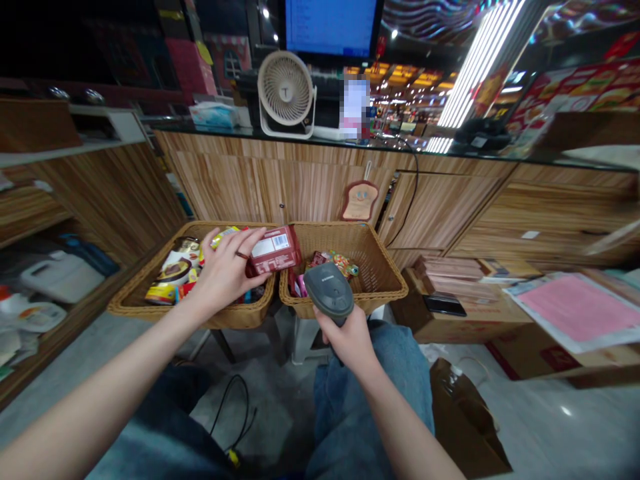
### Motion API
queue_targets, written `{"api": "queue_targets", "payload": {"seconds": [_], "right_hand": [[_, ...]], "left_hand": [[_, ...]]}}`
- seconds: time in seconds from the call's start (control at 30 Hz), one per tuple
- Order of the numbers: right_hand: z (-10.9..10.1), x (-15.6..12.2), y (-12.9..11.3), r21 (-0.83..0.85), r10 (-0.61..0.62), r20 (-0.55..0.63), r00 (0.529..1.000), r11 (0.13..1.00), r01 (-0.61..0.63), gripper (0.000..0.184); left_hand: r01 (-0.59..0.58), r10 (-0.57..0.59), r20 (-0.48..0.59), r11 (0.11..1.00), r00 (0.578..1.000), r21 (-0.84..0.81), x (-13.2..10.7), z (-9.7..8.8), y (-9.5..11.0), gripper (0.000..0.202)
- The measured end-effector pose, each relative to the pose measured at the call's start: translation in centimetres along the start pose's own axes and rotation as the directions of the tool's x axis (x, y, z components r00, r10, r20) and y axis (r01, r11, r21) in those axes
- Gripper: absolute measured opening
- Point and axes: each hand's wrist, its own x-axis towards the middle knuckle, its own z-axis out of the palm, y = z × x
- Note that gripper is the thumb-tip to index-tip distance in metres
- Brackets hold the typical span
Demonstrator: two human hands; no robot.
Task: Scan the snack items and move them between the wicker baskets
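Note:
Gripped in my left hand is a dark red snack packet, its white barcode label facing up. The packet is above the inner rims of two wicker baskets. My right hand is wrapped round the handle of a grey barcode scanner, whose head is over the front of the right basket. Several colourful packaged snacks fill the left basket. In the right basket are a few wrapped sweets, partly hidden by the scanner.
A white fan and a monitor stand on the counter ahead. To the right, a black phone lies on cardboard boxes. A brown paper bag and a black cable are on the floor.

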Motion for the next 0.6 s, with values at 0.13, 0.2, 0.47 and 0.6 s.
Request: {"api": "queue_targets", "payload": {"seconds": [0.13,0.2,0.47,0.6], "right_hand": [[0.1,0.0,0.1,-0.002,0.006,0.012,1.000,1.000,-0.006,0.023],[0.2,-0.1,0.1,-0.009,0.003,0.009,1.000,1.000,-0.003,0.024],[0.1,0.0,-0.1,-0.003,-0.014,-0.019,1.000,1.000,0.014,0.026],[-0.5,0.0,-0.1,0.017,-0.006,-0.032,0.999,1.000,0.006,0.034]], "left_hand": [[0.233,-0.233,-0.059,0.973,0.971,-0.004,-0.4,-0.8,-2.8,0.086],[0.363,-0.364,-0.055,0.931,0.930,-0.024,-0.2,-1.1,-4.7,0.085],[0.414,-0.414,-0.092,0.910,0.906,-0.022,1.0,-1.3,-6.8,0.068],[0.240,-0.242,-0.035,0.970,0.970,-0.044,1.9,0.1,-4.0,0.056]]}}
